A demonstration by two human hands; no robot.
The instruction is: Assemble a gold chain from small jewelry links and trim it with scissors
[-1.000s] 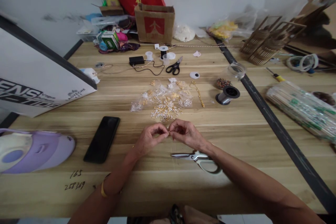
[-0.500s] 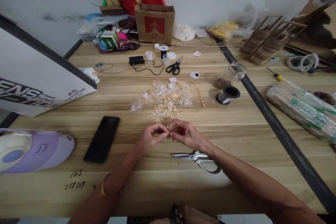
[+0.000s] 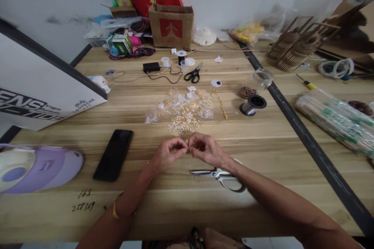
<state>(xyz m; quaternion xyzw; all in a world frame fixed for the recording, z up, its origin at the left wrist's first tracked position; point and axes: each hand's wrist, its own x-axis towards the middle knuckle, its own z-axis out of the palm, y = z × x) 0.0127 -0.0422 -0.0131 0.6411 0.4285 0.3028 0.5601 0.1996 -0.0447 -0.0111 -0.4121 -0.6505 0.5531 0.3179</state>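
Note:
My left hand (image 3: 168,153) is closed in a pinch, its fingertips meeting those of my right hand (image 3: 208,149), which pinches too. Between them shows a tiny gold-coloured piece, too small to name. Just beyond my fingers lies a heap of small gold and silver beads (image 3: 184,120), with small clear bags of findings (image 3: 179,100) behind it. A gold chain (image 3: 221,104) rests to the right of the bags. Under my right forearm are white-handled scissors (image 3: 217,173), partly covered by the arm.
To the left lie a black phone (image 3: 113,155), a purple and white visor-like item (image 3: 43,167) and a large white box (image 3: 43,81). Black scissors (image 3: 193,74), a wire spool (image 3: 253,105) and a jar of beads (image 3: 248,92) stand farther back. Wrapped sticks (image 3: 336,118) lie at right.
My right fingers have shifted very slightly while still pinching against the left fingertips. The things on the table stay where they were.

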